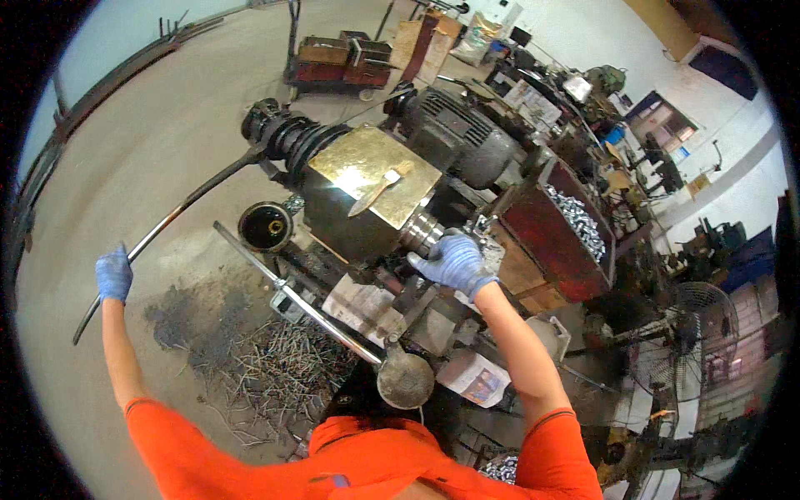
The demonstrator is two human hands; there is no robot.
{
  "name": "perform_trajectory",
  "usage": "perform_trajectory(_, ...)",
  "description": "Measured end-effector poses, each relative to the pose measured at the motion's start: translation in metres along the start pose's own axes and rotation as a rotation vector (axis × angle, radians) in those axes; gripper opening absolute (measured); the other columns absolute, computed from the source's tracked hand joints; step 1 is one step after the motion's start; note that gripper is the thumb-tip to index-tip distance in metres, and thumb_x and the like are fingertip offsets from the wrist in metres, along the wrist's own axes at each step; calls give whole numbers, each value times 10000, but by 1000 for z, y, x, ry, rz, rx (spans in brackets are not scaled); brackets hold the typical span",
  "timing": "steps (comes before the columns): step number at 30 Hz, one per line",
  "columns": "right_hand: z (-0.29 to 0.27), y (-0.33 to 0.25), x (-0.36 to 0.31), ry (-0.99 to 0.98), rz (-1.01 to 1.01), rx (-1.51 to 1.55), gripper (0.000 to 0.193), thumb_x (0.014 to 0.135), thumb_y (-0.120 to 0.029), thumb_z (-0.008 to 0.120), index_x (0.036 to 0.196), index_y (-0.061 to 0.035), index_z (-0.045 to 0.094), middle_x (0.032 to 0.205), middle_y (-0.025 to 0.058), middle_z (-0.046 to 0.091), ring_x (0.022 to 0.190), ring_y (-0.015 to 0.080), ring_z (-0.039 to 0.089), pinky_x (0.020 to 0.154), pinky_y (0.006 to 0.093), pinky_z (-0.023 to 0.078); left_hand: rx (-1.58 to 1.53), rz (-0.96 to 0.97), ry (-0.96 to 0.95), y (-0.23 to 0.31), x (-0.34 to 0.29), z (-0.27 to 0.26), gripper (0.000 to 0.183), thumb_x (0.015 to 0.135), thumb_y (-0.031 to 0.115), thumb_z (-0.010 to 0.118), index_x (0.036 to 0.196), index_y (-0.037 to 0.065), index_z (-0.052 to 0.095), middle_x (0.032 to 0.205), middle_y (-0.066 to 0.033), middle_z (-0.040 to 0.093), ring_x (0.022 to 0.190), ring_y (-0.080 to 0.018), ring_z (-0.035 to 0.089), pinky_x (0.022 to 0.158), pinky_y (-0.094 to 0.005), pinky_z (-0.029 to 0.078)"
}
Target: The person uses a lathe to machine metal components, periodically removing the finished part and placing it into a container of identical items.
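Gripping left hand: The person's left hand [114,275], in a blue knit glove, was closed around a long, curved, dark metal lever [179,211], near its lower end; the upper end met the machine's black ribbed shaft [287,140].
Right hand: The right hand [454,262], in a matching glove, was just beside a shiny silver stepped metal cylinder [421,231], thumb spread from bent fingers; whether they gripped anything could not be told.
Machine: The cylinder stuck out below the right corner of a flat, brass-coloured top plate [337,162].
Brush: A wooden-handled paintbrush [372,197] lay on that plate, handle tip toward its lower edge.
Bin: Right of the machine stood a dark-red metal bin [537,242], small shiny metal pieces [575,221] heaped along its upper right edge.
Floor: Thin metal scraps [279,362] lay in a tangled pile below a round black pot [265,227].
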State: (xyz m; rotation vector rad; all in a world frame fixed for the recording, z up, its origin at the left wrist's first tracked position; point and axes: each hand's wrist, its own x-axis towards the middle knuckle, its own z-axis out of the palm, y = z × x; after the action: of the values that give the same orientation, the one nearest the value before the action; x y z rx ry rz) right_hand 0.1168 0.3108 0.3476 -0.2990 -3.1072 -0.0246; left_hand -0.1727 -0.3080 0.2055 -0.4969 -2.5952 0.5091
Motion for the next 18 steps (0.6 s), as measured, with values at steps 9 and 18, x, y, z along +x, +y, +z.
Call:
perform_trajectory(9, -5, 1, -4, -139, 95, 20, 641, 724, -627, 519, 702, -1, 654, 695, 195, 619, 692, 336, 616, 690, 399, 488, -214, -614, -92, 75, -32, -73, 210, 789, 263, 547, 968, 184, 625, 784, -134, 649, 706, -320, 635, 583, -423, 474)
perform_trajectory(18, -15, -3, -50, 424, -99, 142, 394, 764, -443, 602, 752, -55, 672, 882, 135, 639, 879, 288, 581, 821, 394, 443, -369, -466, -175, 114, -70, -139, 221, 751, 320, 581, 863, 134, 619, 763, -128, 643, 726, -318, 627, 632, -437, 472)
